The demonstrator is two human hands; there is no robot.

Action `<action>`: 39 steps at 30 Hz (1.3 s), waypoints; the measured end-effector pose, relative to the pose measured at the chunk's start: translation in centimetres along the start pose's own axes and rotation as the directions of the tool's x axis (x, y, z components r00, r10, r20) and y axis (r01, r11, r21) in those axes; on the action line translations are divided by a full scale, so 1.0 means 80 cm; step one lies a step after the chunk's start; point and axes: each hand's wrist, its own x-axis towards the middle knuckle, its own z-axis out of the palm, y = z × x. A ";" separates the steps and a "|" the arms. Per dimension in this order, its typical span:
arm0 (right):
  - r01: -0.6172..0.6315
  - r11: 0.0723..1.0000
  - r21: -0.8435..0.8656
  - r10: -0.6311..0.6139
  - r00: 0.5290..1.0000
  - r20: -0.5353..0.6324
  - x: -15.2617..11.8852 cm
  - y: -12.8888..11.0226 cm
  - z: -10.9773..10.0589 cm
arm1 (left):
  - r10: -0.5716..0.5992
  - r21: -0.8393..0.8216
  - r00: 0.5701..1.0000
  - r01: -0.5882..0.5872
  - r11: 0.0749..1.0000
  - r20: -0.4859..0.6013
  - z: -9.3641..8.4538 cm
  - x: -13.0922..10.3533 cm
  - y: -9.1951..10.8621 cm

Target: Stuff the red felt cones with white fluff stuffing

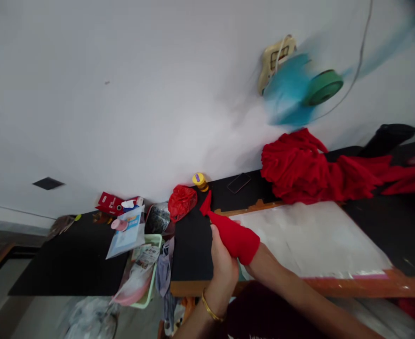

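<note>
A small red cloth piece (pixel 236 237), tube-like and narrowing to a pinched, flared tip at its upper left, is drawn over my right hand up to the wrist. My right hand is covered by the cloth, so its fingers do not show; the point lies on the forearm just outside the opening. Against the underside and left of the cloth, my left hand (pixel 223 259) grips it, thumb along the side near the narrow part. A gold bangle (pixel 211 308) circles my left wrist. Both hands are above the front edge of the black table (pixel 193 252).
A red cloth heap (pixel 299 167) lies back right, beside a whitish sheet (pixel 309 238). A phone (pixel 239 183), a yellow-lidded jar (pixel 200 181) and a red plastic bag (pixel 181 202) are along the wall. Leftward stands a green basket (pixel 147 301). A blue fan (pixel 292 87) spins above.
</note>
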 end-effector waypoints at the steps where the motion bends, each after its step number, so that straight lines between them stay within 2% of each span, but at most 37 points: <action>1: 0.015 0.997 -0.073 -0.014 1.000 0.014 -0.004 0.000 -0.002 | -0.009 -0.005 1.000 0.009 1.000 0.002 0.001 0.002 0.001; 4: 0.050 0.962 -0.269 -0.031 0.997 0.076 -0.017 -0.003 -0.007 | 0.035 0.023 0.999 -0.036 0.999 0.037 0.005 0.008 0.010; 7: 0.043 0.926 -0.376 -0.030 0.999 0.040 -0.026 -0.007 -0.008 | 0.086 0.057 0.996 -0.088 0.994 0.035 0.011 0.015 0.020; 9: 0.081 0.900 -0.429 -0.084 0.996 0.013 -0.027 -0.007 -0.008 | 0.079 0.064 0.997 -0.080 0.995 0.019 0.014 0.018 0.023; 11: 0.140 0.883 -0.448 -0.134 0.990 0.045 -0.027 -0.002 -0.005 | 0.056 0.065 0.998 -0.058 0.996 0.027 0.016 0.019 0.023; 15: 0.154 0.872 -0.464 -0.078 0.981 0.179 -0.031 0.014 0.002 | 0.016 0.064 0.997 -0.021 0.998 0.080 0.017 0.016 0.018; 19: 0.119 0.901 -0.418 -0.017 0.971 0.240 -0.032 0.020 0.004 | -0.001 0.080 0.997 -0.005 0.997 0.078 0.021 0.016 0.016; 21: 0.055 0.934 -0.353 0.025 0.976 0.217 -0.028 0.017 0.005 | 0.022 0.088 0.999 -0.026 0.996 0.050 0.024 0.017 0.014; 24: -0.074 0.968 -0.239 0.098 0.991 0.093 -0.020 0.015 0.007 | 0.062 0.104 0.998 -0.064 0.992 0.020 0.027 0.018 0.007; 28: -0.116 0.971 -0.208 0.113 0.993 -0.026 -0.016 0.017 0.009 | 0.075 0.140 0.997 -0.076 0.987 0.017 0.021 0.019 -0.010; 31: -0.146 0.967 -0.209 0.144 0.989 -0.026 -0.016 0.016 0.004 | 0.054 0.153 0.998 -0.057 0.987 0.020 0.016 0.021 -0.017; 34: -0.114 0.969 -0.218 0.128 0.990 0.053 -0.015 0.014 -0.003 | 0.008 0.125 1.000 -0.009 0.992 0.009 0.016 0.026 -0.011; 39: 0.055 0.955 -0.292 -0.014 0.990 0.140 -0.009 0.018 -0.005 | -0.084 0.047 0.996 0.084 0.995 -0.002 0.019 0.036 0.009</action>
